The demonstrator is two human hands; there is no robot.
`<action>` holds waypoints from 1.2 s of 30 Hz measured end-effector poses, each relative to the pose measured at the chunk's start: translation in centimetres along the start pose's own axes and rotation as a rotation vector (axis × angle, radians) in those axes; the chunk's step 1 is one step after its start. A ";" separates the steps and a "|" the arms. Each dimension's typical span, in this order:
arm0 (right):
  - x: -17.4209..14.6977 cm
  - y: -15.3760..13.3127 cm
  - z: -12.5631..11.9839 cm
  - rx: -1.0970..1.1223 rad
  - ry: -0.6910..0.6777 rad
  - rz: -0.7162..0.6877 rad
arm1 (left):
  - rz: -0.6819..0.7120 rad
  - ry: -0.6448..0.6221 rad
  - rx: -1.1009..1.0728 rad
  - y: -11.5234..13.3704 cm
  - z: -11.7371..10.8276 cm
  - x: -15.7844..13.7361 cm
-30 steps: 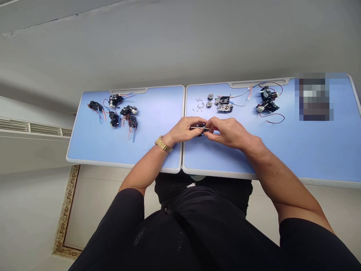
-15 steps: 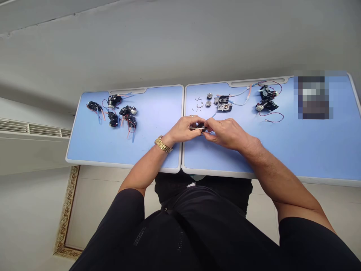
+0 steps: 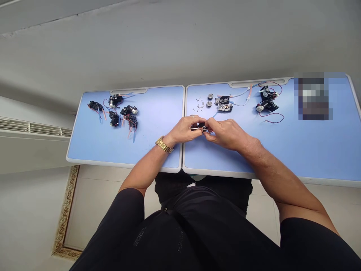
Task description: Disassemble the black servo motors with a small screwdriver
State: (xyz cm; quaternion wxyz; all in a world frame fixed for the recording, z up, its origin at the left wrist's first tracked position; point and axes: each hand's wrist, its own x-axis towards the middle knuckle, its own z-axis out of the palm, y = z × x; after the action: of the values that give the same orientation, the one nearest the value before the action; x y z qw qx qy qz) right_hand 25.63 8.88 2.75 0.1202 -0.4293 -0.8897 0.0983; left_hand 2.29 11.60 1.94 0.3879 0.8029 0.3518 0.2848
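Near the seam of the two tabletops, my left hand (image 3: 186, 129) closes its fingers round a small black motor unit (image 3: 200, 127). My right hand (image 3: 225, 132) pinches the same unit from the other side with thumb and forefinger. A thin light-coloured strip or rod (image 3: 195, 128) spans the gap between both hands; its kind is unclear. Out past my right fingers pokes a blue tube (image 3: 215, 115). Much of the unit is hidden by my fingers. Just beyond the hands lie loose screws (image 3: 199, 106), two round metal parts (image 3: 209, 104) and an opened black-and-silver housing (image 3: 225, 107).
Several black motor units with wires and tubes (image 3: 114, 119) lie on the left tabletop (image 3: 98, 146). Two more such units (image 3: 266, 105) rest at the right, with red wires looping out. A blurred-out object (image 3: 313, 96) occupies the right tabletop's far end.
Both hands keep their grip in almost the same spot. Slightly more of the black unit shows between the fingers. The view has shifted a little.
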 end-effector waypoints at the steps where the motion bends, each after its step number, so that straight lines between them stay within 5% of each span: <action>1: 0.0 0.1 0.1 -0.011 0.010 -0.012 | 0.001 0.000 -0.006 0.0 0.0 0.0; 13: 0.0 -0.1 0.6 -0.036 0.134 0.028 | 0.149 0.071 0.047 -0.9 0.2 -0.1; 24: -0.2 0.0 0.1 -0.027 0.060 -0.018 | -0.056 -0.050 -0.074 -0.8 -0.8 0.0; 36: 0.2 -0.6 0.4 0.034 0.093 0.064 | 0.018 0.060 0.020 0.2 -0.2 -0.2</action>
State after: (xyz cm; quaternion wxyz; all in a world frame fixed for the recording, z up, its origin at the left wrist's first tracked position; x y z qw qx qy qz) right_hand 24.96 8.59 2.59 0.1654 -0.4594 -0.8673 0.0971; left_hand 2.11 11.47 2.15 0.3667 0.8010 0.3587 0.3087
